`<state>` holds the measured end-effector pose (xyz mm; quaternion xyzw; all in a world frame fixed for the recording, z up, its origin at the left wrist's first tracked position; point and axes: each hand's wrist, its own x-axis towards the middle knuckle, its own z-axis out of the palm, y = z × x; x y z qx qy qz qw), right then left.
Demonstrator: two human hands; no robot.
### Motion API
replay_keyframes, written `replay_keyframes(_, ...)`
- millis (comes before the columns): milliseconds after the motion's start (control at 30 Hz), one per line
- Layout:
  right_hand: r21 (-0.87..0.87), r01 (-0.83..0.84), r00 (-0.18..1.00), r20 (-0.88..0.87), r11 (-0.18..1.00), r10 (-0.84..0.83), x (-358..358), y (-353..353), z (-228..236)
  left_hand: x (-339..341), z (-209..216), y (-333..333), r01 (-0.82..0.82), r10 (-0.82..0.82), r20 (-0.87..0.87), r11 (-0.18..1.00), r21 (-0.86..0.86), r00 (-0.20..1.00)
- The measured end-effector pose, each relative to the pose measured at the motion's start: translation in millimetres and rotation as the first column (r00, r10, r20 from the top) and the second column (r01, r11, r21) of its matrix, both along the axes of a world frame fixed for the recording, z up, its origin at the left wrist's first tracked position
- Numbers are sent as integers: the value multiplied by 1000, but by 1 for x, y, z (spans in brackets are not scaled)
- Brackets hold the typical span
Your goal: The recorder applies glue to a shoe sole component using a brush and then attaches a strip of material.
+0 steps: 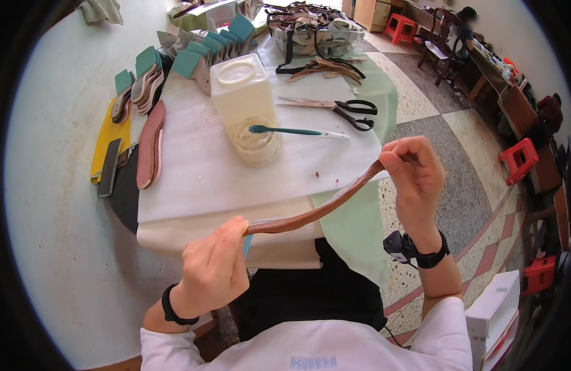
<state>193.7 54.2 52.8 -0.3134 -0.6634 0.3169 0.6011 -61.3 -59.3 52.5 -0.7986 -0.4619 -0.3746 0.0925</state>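
Observation:
A narrow brown leather strip [316,214] is stretched between my two hands above the near edge of the table. My left hand [216,266] pinches its lower left end. At the upper right end, my right hand [415,176] grips it between thumb and fingers. The strip curves slightly, with a pale edge showing along part of it. Beyond it stands a small tub of pale paste [256,145], with a teal-handled brush [298,131] lying across its rim. Black-handled scissors [353,111] lie farther back.
A white plastic jug [239,86] stands behind the tub. Pink insoles [150,145], a phone [110,167] and stacked sole pieces [148,80] lie at the left. Teal-tipped pieces [214,46] and a bag of dark strips [316,31] sit at the back. A red stool [519,159] stands right.

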Motion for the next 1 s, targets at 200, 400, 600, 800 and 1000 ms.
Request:
replay_keyframes(200, -29, -16, 1000, 1, 999, 16, 0, 0, -7, 2, 0, -5, -35, 35, -27, 999, 21, 999)
replay_keyframes(400, -85, -61, 997, -57, 994, 56, -1, -3, -13, -1, -2, -4, -20, 32, -105, 994, 112, 994)
replay_keyframes(600, -139, -135, 987, -110, 981, 120, -2, -4, -15, -7, 1, 0, 15, 11, -151, 984, 175, 989)
replay_keyframes(800, -159, -207, 964, -204, 965, 173, -4, -3, -14, -8, 2, 0, 28, -9, -125, 988, 153, 992)
replay_keyframes(1000, -251, -307, 932, -274, 918, 236, -7, -2, -21, -4, -8, -2, -21, 19, 78, 1000, 17, 997)
